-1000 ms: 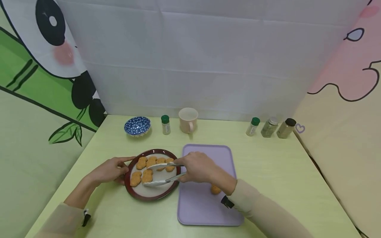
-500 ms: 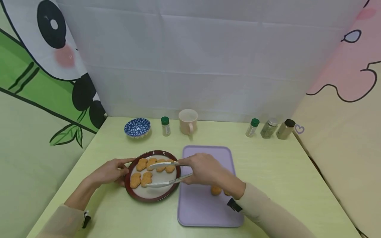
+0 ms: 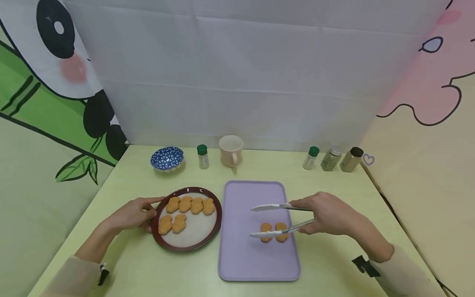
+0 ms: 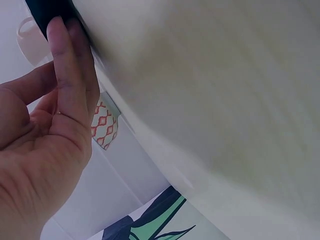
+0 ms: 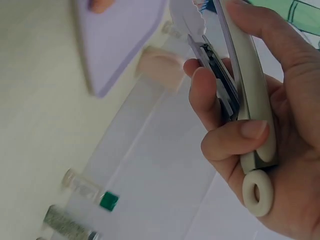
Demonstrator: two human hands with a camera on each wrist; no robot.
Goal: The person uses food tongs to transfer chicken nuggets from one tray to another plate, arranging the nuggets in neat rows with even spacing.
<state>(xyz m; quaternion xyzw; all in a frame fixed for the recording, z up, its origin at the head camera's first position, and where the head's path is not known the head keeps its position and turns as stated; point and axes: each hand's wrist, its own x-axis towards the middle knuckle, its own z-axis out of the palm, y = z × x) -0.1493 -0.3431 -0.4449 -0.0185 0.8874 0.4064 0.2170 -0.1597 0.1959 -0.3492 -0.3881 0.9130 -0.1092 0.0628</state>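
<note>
A round plate [image 3: 185, 249] with a brown rim and pale middle bears several golden-brown chicken nuggets [image 3: 196, 205] in two rows. At its left edge my left hand [image 3: 130, 214] holds the rim, index finger stretched along it; the left wrist view catches fingertips at the dark rim's outer side. My right hand [image 3: 328, 214] grips tongs [image 3: 301, 225] with pale handles, plainly seen in the right wrist view. Their arms are spread apart, with nothing between the white tips. They hang over a lilac tray [image 3: 256, 264], the nearer tip overlapping two nuggets [image 3: 281, 226] lying there.
Along the back stand a blue-patterned bowl [image 3: 167, 159], a green-capped jar [image 3: 203, 156] and a pink mug [image 3: 231, 150]. Another green-capped jar [image 3: 311, 158] and two spice jars [image 3: 331, 159] stand back right. White cloth [image 3: 222, 82] hangs behind the table.
My right hand has moved right with the tongs, from over the plate to over the tray, uncovering two nuggets there. The left hand stays at the plate's rim.
</note>
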